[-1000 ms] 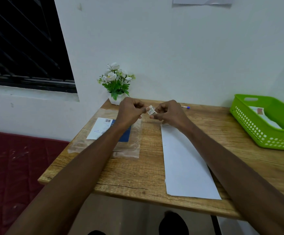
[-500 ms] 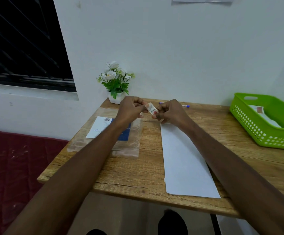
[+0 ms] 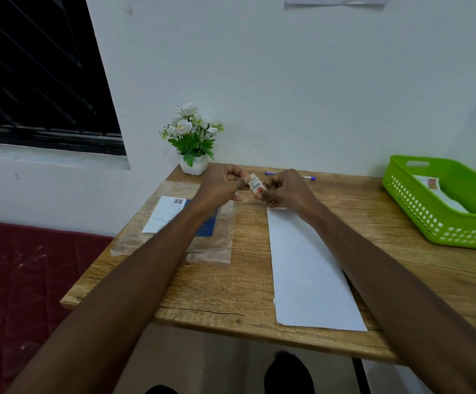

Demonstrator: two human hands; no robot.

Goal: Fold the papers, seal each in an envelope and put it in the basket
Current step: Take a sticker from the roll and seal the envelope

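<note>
Both hands, left hand (image 3: 219, 184) and right hand (image 3: 283, 189), pinch a small sticker (image 3: 256, 184) above the envelope's (image 3: 310, 268) far end.

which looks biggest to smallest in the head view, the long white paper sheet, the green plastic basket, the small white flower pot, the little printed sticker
1. Long white paper sheet, though it lies nearest the camera.
2. Green plastic basket, partly cut off by the frame edge.
3. Small white flower pot.
4. Little printed sticker, pinched between left hand and right hand.

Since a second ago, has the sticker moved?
Yes. The sticker, pinched between both hands, has tilted and risen slightly toward the pen behind it.
</note>
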